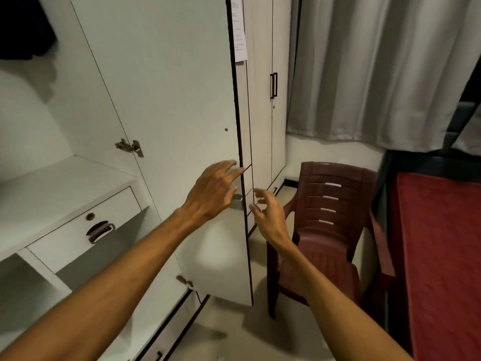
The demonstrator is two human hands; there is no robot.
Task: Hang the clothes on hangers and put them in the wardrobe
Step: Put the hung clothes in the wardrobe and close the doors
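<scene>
The white, dark-edged wardrobe door point(169, 100) stands open, a dark garment point(23, 27) hanging far left. Near the door's edge, left hand point(210, 194) and right hand point(268, 214), grips spread, empty.

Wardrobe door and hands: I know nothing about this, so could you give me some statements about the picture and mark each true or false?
1. The wardrobe door stands open. True.
2. The right hand holds a hanger. False: it holds nothing, and its fingers are loosely spread.
3. A maroon plastic chair stands to the right of the door. True.
4. The drawer inside the wardrobe is pulled out. False: it is pushed in.
5. The left hand reaches to the door's outer edge. True.
</scene>
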